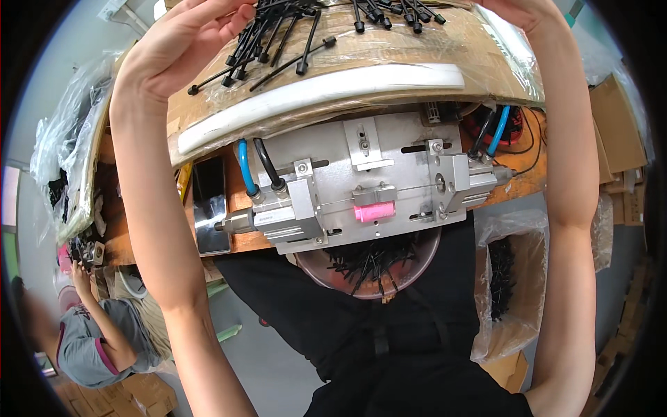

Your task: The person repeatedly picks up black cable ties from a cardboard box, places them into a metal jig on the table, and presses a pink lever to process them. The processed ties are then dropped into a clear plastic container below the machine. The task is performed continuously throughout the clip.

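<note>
At the top left, my left hand (191,42) reaches over the cardboard-covered surface. Its fingers are curled beside a pile of black plastic rods with knobbed ends (267,35); the picture's edge cuts off the fingertips, hiding what they hold, if anything. Only the wrist and heel of my right hand (517,8) show at the top right, near another group of these rods (396,12); its fingers are out of the picture. Below both arms sits a metal fixture (368,187) with two facing cylinders and a pink, tape-like wrapped piece (375,211) in its middle.
A white foam strip (319,87) edges the cardboard. Blue air hoses (245,167) rise from the fixture. Under it, a basin (417,267) holds black rods. A dark phone-like slab (210,208) lies left. A plastic-lined box (514,278) stands right. Another person (104,340) works at left.
</note>
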`<state>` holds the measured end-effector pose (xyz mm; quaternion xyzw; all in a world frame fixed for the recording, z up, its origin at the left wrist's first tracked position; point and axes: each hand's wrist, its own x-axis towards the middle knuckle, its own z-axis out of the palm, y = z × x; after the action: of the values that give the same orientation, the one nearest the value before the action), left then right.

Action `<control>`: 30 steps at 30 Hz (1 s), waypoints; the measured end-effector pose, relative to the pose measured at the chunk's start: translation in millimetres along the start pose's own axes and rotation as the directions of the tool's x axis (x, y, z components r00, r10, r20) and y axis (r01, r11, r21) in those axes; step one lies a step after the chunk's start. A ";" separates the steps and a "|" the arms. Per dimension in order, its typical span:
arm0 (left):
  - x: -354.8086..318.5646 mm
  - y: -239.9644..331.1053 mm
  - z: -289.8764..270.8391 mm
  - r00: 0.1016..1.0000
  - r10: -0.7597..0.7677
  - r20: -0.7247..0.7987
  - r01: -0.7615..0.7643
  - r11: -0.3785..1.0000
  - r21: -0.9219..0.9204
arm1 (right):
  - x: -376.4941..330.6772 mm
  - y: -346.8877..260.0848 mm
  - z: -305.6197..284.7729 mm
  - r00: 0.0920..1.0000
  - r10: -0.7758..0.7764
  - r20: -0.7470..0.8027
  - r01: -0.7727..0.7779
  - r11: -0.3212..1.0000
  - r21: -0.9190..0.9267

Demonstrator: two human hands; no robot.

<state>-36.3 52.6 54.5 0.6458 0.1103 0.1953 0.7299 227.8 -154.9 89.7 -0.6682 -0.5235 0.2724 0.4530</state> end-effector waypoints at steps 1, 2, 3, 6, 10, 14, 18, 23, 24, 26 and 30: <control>-5.8 -1.0 2.5 1.000 0.015 -0.027 -0.016 0.999 -0.047 | 0.3 1.0 -3.6 0.999 -0.048 -0.017 0.049 0.990 0.133; -17.6 -4.1 8.2 0.998 0.024 -0.063 -0.030 0.995 -0.093 | 2.7 3.9 -2.8 0.995 -0.092 -0.032 0.098 0.958 0.268; -23.8 -6.7 10.9 0.995 0.034 -0.095 -0.047 0.989 -0.140 | 3.0 5.8 -2.4 0.990 -0.132 -0.056 0.143 0.908 0.394; -23.1 -13.2 8.3 0.994 -0.036 -0.102 0.013 0.977 -0.214 | 2.6 13.5 4.2 0.982 -0.159 -0.103 0.186 0.909 0.373; -14.5 -5.7 11.9 0.992 -0.020 0.128 0.036 0.991 -0.127 | 7.1 25.1 7.5 0.987 -0.086 -0.133 0.139 0.872 0.469; -29.9 6.3 62.1 0.993 0.036 -0.115 -0.007 0.968 0.249 | -11.6 17.7 3.9 0.941 -0.172 -0.290 0.280 0.879 0.387; -89.0 -49.1 79.5 0.915 0.403 -0.024 -0.272 0.660 0.701 | -58.9 21.5 28.7 0.881 -0.308 -0.358 0.427 0.843 0.326; -193.2 -134.7 162.8 0.946 0.325 -0.002 -0.108 0.322 0.940 | -114.4 36.6 54.3 0.920 -0.232 -0.315 0.319 0.911 0.261; -195.1 -146.5 172.6 0.941 0.339 0.012 -0.100 0.245 0.964 | -122.2 45.3 57.8 0.911 -0.215 -0.351 0.301 0.930 0.213; -194.0 -161.0 180.5 0.972 0.233 0.011 -0.055 0.186 0.981 | -133.1 51.7 64.8 0.913 -0.230 -0.337 0.313 0.925 0.215; -184.5 -166.0 183.4 0.988 0.151 0.031 -0.051 0.131 0.990 | -147.6 46.9 80.3 0.887 -0.282 -0.366 0.364 0.914 0.178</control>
<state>-102.8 -206.2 -100.0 0.9636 0.1953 0.1479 0.1073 136.9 -270.8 -3.8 -0.5471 -0.5069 0.1376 0.6518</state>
